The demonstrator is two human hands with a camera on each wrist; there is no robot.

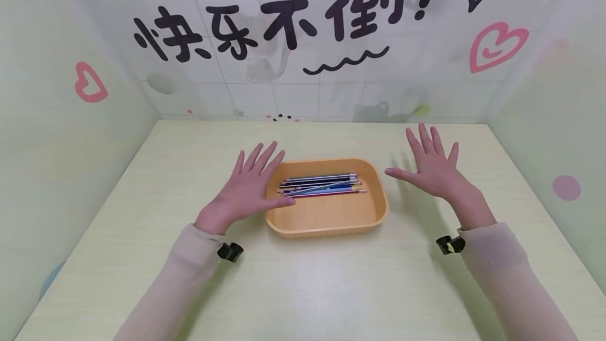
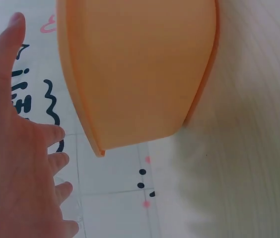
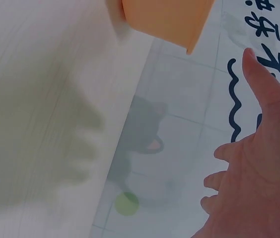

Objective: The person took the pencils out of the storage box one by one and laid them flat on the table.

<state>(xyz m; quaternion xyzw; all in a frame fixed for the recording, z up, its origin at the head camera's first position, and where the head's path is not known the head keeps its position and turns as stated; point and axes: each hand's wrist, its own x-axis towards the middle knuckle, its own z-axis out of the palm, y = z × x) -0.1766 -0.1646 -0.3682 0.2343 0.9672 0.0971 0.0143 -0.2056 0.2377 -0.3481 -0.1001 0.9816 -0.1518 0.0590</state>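
An orange plastic tray (image 1: 331,217) sits in the middle of the table. Several pencils (image 1: 324,184) lie in its far half, roughly side by side, with a light blue one slanting across the others. My left hand (image 1: 248,186), fingers spread and straight, hovers at the tray's left end and hides part of its rim in the head view. Off the tray's right end my right hand (image 1: 433,172) is raised above the table, fingers spread, holding nothing. The tray's outer wall (image 2: 140,74) fills the upper part of the left wrist view; only a corner of the tray (image 3: 165,20) shows in the right wrist view.
The pale wooden table (image 1: 307,278) is bounded by a printed back wall (image 1: 293,93) with dark lettering, and by light side panels (image 1: 61,146) at left and right. A black wrist mount (image 1: 230,252) sits at the left cuff, another mount (image 1: 450,244) at the right.
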